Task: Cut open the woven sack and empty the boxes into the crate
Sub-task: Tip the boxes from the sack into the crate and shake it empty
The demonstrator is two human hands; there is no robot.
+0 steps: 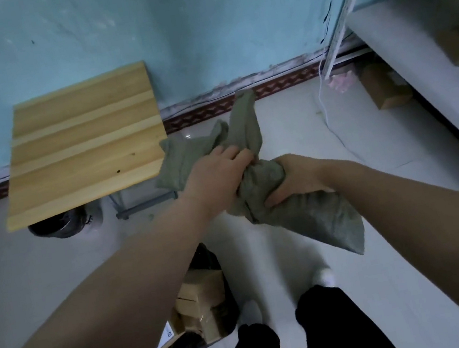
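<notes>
**Limp sack in both fists, boxes down by the feet**

Head view: the green woven sack point(257, 181) hangs in the air above the pale floor point(291, 133), bunched and twisted at its middle. The left hand point(216, 176) is clenched on the gathered cloth from the upper side, and the right hand point(292, 177) is clenched just beside it, with the flat lower end of the sack trailing down past it. The sack looks slack and probably empty. Brown cardboard boxes point(202, 300) lie in a dark crate point(206, 258) near the person's feet, partly hidden by the left forearm.

Risks, as I judge them: a small box caught in a fold could drop onto the floor, missing the crate, if the sack is shaken here. The trailing end could also brush the wooden table point(83, 143) close by.
</notes>
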